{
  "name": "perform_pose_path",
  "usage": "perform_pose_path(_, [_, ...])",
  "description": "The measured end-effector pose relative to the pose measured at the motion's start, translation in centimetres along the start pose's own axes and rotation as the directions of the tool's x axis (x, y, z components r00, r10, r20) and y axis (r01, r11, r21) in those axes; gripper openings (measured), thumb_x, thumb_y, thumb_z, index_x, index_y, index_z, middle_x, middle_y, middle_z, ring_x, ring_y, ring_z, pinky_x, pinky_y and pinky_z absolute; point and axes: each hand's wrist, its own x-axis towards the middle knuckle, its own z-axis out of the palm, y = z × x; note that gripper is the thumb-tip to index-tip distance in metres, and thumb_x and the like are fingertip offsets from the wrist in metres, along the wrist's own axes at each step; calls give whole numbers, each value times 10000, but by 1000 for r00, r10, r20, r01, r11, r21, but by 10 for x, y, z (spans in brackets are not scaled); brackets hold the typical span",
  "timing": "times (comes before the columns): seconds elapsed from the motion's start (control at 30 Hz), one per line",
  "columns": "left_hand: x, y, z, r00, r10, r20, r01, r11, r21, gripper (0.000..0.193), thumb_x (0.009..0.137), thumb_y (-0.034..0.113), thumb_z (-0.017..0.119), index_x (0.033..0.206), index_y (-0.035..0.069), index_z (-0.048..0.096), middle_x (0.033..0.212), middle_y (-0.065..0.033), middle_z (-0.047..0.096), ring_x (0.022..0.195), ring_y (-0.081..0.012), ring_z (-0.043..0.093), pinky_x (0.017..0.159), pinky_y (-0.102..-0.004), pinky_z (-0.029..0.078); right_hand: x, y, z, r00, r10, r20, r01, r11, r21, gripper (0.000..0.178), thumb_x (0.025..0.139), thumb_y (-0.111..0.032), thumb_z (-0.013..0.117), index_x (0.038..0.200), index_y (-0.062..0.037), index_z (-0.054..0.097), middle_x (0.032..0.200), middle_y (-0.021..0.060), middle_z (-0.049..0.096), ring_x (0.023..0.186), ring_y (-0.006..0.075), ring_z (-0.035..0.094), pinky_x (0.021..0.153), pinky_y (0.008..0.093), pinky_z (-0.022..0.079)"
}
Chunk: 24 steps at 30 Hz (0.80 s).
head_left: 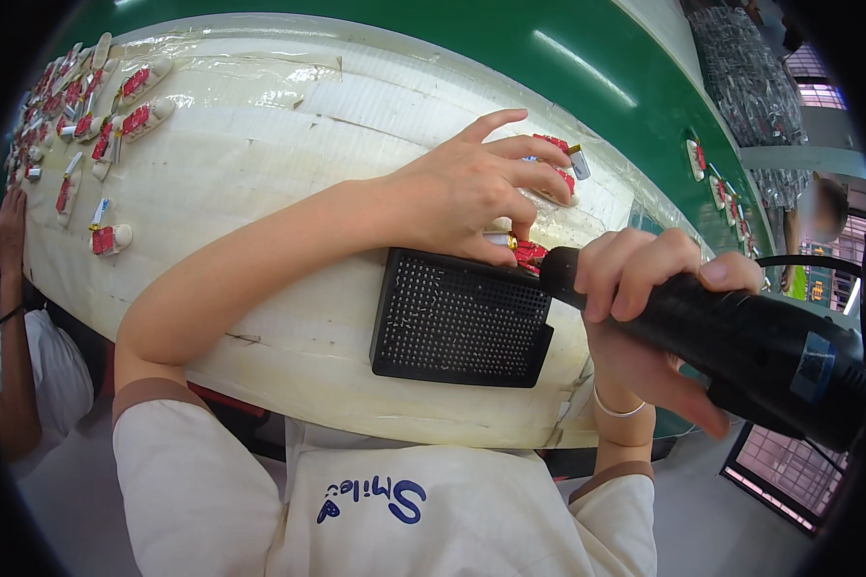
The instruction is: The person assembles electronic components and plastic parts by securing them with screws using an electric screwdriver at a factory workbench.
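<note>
My right hand (645, 317) grips a thick black power screwdriver (741, 341), its tip pointing left at a small red-and-white part (527, 253). My left hand (476, 192) reaches across the white taped work surface (289, 163) and pins that part with thumb and fingertips at the far edge of a black perforated tray (457, 322). Under the left fingers lie two more red-and-white parts (563, 163).
Several finished red-and-white parts (87, 115) lie in rows at the far left of the surface. A green conveyor belt (587, 67) runs behind, carrying more parts (717, 183). Another person's arm (12, 288) is at the left edge; a co-worker (818, 207) is far right.
</note>
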Motion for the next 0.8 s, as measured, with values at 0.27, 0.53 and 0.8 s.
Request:
perform_pose_path(0.27, [10,14,-42,892,-269,364,255,963,88,185,669,175,725,781,62,630,894,-52,601,965,-201,550,842,-345,425,-10,-18,14,992,110,-69,-100,986,134,780,594,-760,575,1047,-167,349,612,3,473,457,144,497,483,283,418])
perform_pose_path(0.53, [4,18,-33,948,-221,227,239,969,-57,237,690,136,706,882,24,622,845,-89,612,846,-262,579,757,-358,472,-13,-14,15,980,173,-96,-160,978,131,772,587,-771,557,1021,-171,340,612,9,478,465,154,504,480,289,425])
perform_pose_path(0.8, [6,18,-28,929,-229,291,272,956,-114,214,692,126,701,854,8,626,811,-97,604,821,-266,577,729,-347,473,-14,-13,15,984,148,-102,-134,982,131,763,603,-757,564,1032,-170,332,615,20,487,460,156,511,472,287,429])
